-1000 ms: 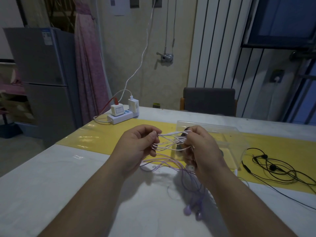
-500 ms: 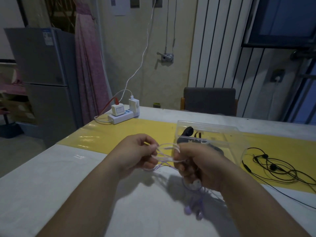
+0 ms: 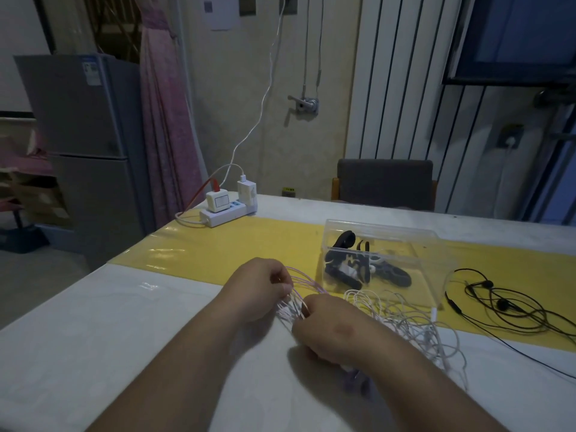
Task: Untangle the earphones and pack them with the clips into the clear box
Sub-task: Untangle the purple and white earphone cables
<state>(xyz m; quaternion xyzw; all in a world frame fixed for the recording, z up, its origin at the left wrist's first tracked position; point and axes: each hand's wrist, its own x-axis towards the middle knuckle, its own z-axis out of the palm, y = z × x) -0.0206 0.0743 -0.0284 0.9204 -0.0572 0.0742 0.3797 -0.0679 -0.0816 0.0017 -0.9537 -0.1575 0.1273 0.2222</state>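
The sticker [image 3: 91, 73] on the fridge [image 3: 78, 126] and the paper sheet [image 3: 222, 10] on the wall carry print too small to read. Over the table [image 3: 93, 338], the left hand [image 3: 258, 288] pinches loops of the purple earphones [image 3: 294, 302] with curled fingers. The right hand [image 3: 330, 333], just beside it, grips the same cable. White earphones [image 3: 405, 319] lie tangled right of that hand, in front of the clear box [image 3: 436, 260], which holds black clips [image 3: 343, 263]. Black earphones [image 3: 505, 304] lie further right.
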